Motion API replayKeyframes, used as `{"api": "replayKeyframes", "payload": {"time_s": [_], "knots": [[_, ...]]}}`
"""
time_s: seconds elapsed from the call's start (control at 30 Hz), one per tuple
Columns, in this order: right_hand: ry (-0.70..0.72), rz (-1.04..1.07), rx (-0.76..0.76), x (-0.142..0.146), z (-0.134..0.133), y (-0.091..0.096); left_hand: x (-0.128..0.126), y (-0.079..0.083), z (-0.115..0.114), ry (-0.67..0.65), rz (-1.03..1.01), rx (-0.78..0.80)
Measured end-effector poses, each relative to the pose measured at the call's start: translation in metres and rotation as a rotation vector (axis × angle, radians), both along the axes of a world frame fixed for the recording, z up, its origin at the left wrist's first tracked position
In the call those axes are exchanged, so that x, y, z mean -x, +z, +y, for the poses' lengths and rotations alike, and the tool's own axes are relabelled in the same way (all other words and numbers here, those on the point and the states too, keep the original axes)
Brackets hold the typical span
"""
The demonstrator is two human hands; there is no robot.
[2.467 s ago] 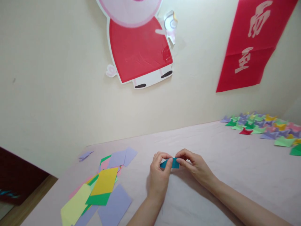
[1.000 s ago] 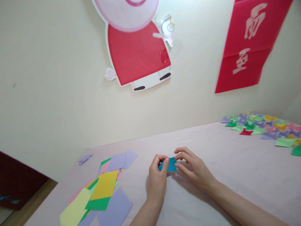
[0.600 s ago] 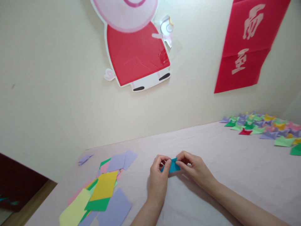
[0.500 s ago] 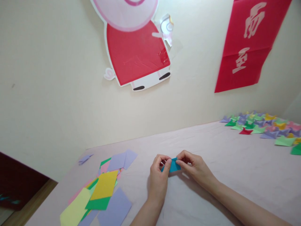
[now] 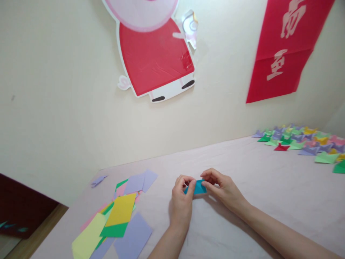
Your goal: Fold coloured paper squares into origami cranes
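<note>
A small folded piece of blue paper (image 5: 199, 187) is between my two hands, just above the table. My left hand (image 5: 183, 190) pinches its left end, thumb in front and fingers curled behind. At its right end, the thumb of my right hand (image 5: 219, 185) lies against the paper, and the index fingertip is at the upper right corner. The other right fingers are bent inward. My fingers hide both ends of the paper.
Loose coloured paper sheets (image 5: 121, 210) overlap on the left, with a small folded purple piece (image 5: 99, 181) behind them. Many folded paper figures (image 5: 296, 140) stand in rows at the far right. The pale wall (image 5: 172, 126) borders the table's back edge.
My right index finger has lifted slightly away from the thumb at the paper's right end. The left hand keeps its pinch. The view has shifted a little.
</note>
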State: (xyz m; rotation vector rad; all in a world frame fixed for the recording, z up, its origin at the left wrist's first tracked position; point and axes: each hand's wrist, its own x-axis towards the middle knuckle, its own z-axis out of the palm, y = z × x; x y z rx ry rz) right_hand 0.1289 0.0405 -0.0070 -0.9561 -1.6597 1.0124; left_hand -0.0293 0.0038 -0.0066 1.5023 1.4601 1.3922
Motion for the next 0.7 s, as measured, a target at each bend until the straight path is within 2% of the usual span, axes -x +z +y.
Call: {"api": "replayKeyframes", "payload": {"time_s": [0.23,0.43,0.6,0.7], "knots": [[0.043,-0.102,-0.072,0.0,-0.003,0.009,-0.001,0.003,-0.003,-0.013,0.06,-0.015],[-0.091,-0.114,-0.249,-0.004,-0.003,0.012,-0.001,0.009,-0.004,0.109,0.041,-0.102],[-0.048,-0.223,-0.503,-0.006,-0.004,0.014,-0.008,0.005,-0.004,-0.086,-0.102,0.01],[-0.03,-0.274,-0.602,-0.004,-0.006,0.014,-0.008,0.0,-0.001,-0.108,-0.155,0.038]]}}
